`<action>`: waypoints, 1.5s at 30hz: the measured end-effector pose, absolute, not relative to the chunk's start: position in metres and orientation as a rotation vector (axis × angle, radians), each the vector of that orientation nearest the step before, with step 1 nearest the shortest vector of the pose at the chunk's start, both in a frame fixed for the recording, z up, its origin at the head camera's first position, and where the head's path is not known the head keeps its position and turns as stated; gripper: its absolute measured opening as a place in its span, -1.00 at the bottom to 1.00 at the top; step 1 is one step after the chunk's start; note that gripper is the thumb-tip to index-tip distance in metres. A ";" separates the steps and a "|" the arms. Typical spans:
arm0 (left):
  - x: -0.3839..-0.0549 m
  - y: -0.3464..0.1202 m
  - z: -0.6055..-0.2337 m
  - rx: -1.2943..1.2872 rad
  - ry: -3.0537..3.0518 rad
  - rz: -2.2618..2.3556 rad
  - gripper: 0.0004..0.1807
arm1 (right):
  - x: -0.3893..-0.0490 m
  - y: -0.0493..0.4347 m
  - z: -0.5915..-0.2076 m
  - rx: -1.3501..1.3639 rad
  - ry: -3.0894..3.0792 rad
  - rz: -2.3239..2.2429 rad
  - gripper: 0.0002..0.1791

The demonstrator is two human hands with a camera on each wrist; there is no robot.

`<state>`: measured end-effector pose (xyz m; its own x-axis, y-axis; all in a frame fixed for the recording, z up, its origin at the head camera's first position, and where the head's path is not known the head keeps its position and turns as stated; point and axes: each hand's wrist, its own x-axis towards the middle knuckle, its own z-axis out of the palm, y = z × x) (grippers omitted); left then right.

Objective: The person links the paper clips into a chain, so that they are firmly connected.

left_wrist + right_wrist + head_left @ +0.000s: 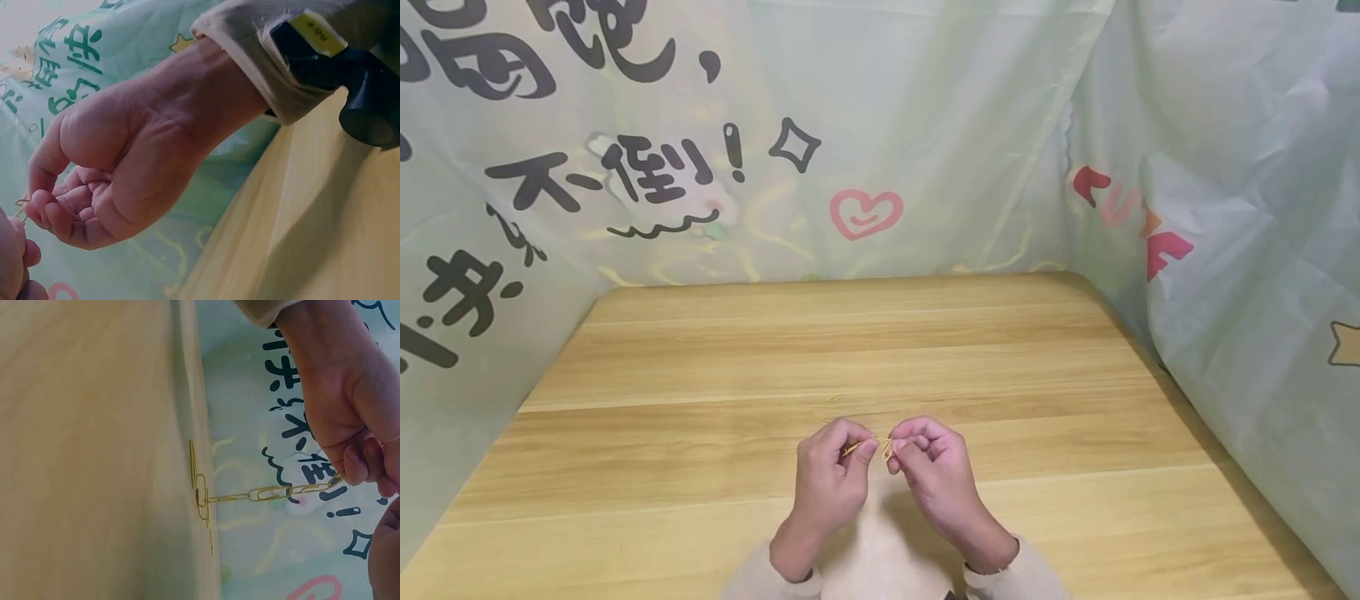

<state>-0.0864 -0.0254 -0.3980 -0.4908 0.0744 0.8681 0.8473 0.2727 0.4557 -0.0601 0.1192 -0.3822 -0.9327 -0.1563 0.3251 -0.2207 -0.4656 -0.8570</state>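
Note:
In the head view, my left hand [831, 479] and right hand [942, 475] meet low in the middle, just above the wooden table. Thumb and fingertips of the right hand pinch a gold paper clip [887, 452]. The left hand [350, 394] pinches the end of a chain of linked gold paper clips [228, 499], which hangs down toward the tabletop in the right wrist view. More clips [192, 464] are at its lower end by the table surface. In the left wrist view, the right hand [125, 150] has curled fingers; the clip there is mostly hidden by fingertips.
The wooden table [700, 458] has rounded far corners. Printed pale green cloth [955, 150] hangs along its back and both sides. A black wrist device [312, 56] sits on the right sleeve. Small gold clips [833, 398] show just beyond the left hand.

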 end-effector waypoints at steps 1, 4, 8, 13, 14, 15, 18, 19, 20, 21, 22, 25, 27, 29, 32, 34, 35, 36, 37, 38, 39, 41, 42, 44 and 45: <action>-0.087 -0.025 -0.398 -0.841 -1.784 -1.291 -0.64 | -0.060 0.119 -0.382 0.560 -1.596 2.606 -0.74; -0.087 -0.024 -0.399 -0.847 -1.790 -1.309 -0.71 | -0.061 0.119 -0.381 0.557 -1.576 2.635 -0.76; -0.086 -0.023 -0.400 -0.829 -1.810 -1.311 -0.86 | -0.062 0.121 -0.383 0.627 -1.545 2.658 -0.76; -0.086 -0.024 -0.401 -0.811 -1.811 -1.305 -0.74 | -0.063 0.121 -0.387 0.713 -1.579 2.564 -0.72; -0.086 -0.024 -0.401 -0.811 -1.810 -1.306 -0.75 | -0.063 0.121 -0.387 0.708 -1.602 2.535 -0.72; -0.086 -0.024 -0.401 -0.812 -1.810 -1.306 -0.75 | -0.063 0.121 -0.387 0.699 -1.622 2.516 -0.72; -0.086 -0.026 -0.400 -0.799 -1.815 -1.316 -0.78 | -0.062 0.121 -0.386 0.666 -1.694 2.471 -0.82; -0.085 -0.026 -0.399 -0.793 -1.818 -1.319 -0.79 | -0.062 0.122 -0.386 0.657 -1.722 2.458 -0.85; -0.085 -0.027 -0.398 -0.786 -1.826 -1.326 -0.81 | -0.062 0.122 -0.385 0.648 -1.755 2.439 -0.84; -0.085 -0.028 -0.397 -0.780 -1.833 -1.333 -0.83 | -0.062 0.123 -0.384 0.641 -1.788 2.422 -0.82; -0.085 -0.029 -0.397 -0.776 -1.838 -1.342 -0.85 | -0.061 0.123 -0.383 0.629 -1.819 2.406 -0.79; -0.085 -0.033 -0.394 -0.789 -1.858 -1.368 -0.86 | -0.061 0.126 -0.381 0.572 -1.895 2.362 -0.80; -0.086 -0.036 -0.392 -0.819 -1.872 -1.383 -0.85 | -0.062 0.128 -0.380 0.515 -1.920 2.347 -0.86; -0.087 -0.038 -0.390 -0.862 -1.899 -1.369 -0.85 | -0.064 0.129 -0.380 0.453 -1.929 2.339 -0.93; -0.087 -0.041 -0.387 -0.895 -1.982 -1.258 -0.91 | -0.065 0.130 -0.380 0.384 -1.940 2.331 -0.94; -0.087 -0.042 -0.385 -0.892 -2.047 -1.145 -0.79 | -0.066 0.130 -0.381 0.374 -1.954 2.314 -0.91; -0.086 -0.042 -0.384 -0.884 -2.076 -1.091 -0.70 | -0.067 0.130 -0.380 0.375 -1.964 2.301 -0.89; -0.086 -0.042 -0.383 -0.873 -2.100 -1.049 -0.63 | -0.067 0.131 -0.380 0.384 -1.975 2.283 -0.86; -0.085 -0.042 -0.382 -0.865 -2.119 -1.017 -0.56 | -0.067 0.131 -0.379 0.397 -1.983 2.267 -0.85; -0.085 -0.042 -0.382 -0.861 -2.132 -1.001 -0.52 | -0.067 0.131 -0.378 0.415 -1.990 2.247 -0.83; -0.085 -0.043 -0.381 -0.861 -2.139 -0.997 -0.51 | -0.068 0.131 -0.377 0.427 -1.995 2.230 -0.83; -0.085 -0.044 -0.379 -0.860 -2.138 -1.009 -0.50 | -0.068 0.133 -0.374 0.441 -2.001 2.204 -0.85; -0.086 -0.044 -0.378 -0.861 -2.132 -1.022 -0.50 | -0.069 0.134 -0.372 0.442 -2.004 2.200 -0.86; -0.087 -0.047 -0.375 -0.860 -2.110 -1.049 -0.50 | -0.070 0.136 -0.370 0.453 -2.016 2.194 -0.87; -0.087 -0.048 -0.373 -0.858 -2.096 -1.055 -0.50 | -0.072 0.137 -0.369 0.458 -2.031 2.188 -0.87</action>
